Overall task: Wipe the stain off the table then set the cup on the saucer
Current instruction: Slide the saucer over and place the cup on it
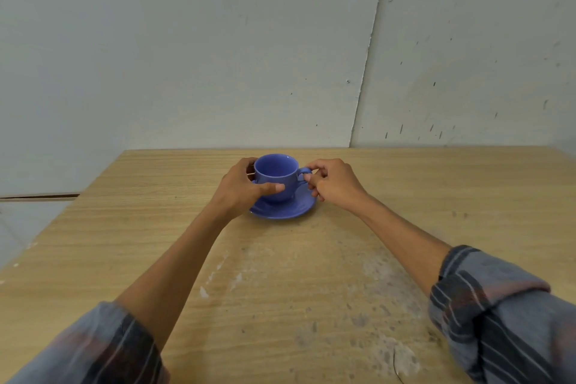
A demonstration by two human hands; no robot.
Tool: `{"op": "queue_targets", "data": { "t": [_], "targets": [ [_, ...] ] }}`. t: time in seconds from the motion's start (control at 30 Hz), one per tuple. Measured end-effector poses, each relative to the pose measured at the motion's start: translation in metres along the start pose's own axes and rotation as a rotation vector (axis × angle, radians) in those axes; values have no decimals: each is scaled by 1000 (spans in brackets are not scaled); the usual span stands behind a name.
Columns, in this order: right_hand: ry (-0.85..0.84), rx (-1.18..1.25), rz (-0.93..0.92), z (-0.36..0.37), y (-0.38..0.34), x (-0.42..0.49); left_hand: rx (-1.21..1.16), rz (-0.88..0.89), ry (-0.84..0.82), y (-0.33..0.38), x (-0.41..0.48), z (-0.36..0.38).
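I am wrapping my left hand (246, 184) around the cup (276, 176), thumb across its near wall. The cup is sitting upright on the saucer (286, 210), mouth up, toward twelve o'clock on the surface (124, 227). I am pinching its handle (304, 173), pointing to three o'clock, with my right hand (330, 182). Both hands are equally near. Pale smears are showing at six o'clock.
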State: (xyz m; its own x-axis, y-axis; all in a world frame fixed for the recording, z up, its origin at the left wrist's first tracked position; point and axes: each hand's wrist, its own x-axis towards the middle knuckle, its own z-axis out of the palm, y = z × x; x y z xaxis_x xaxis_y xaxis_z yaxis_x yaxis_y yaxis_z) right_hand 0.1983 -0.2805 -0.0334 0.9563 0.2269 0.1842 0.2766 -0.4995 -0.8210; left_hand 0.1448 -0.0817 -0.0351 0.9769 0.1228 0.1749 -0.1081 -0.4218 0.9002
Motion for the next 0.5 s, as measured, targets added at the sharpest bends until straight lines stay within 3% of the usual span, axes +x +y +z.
{"op": "queue_targets", "data": {
  "t": [0.5],
  "targets": [
    [-22, 17, 6, -1, 6, -4, 24, -14, -5, -5, 0, 5]
  ]
}}
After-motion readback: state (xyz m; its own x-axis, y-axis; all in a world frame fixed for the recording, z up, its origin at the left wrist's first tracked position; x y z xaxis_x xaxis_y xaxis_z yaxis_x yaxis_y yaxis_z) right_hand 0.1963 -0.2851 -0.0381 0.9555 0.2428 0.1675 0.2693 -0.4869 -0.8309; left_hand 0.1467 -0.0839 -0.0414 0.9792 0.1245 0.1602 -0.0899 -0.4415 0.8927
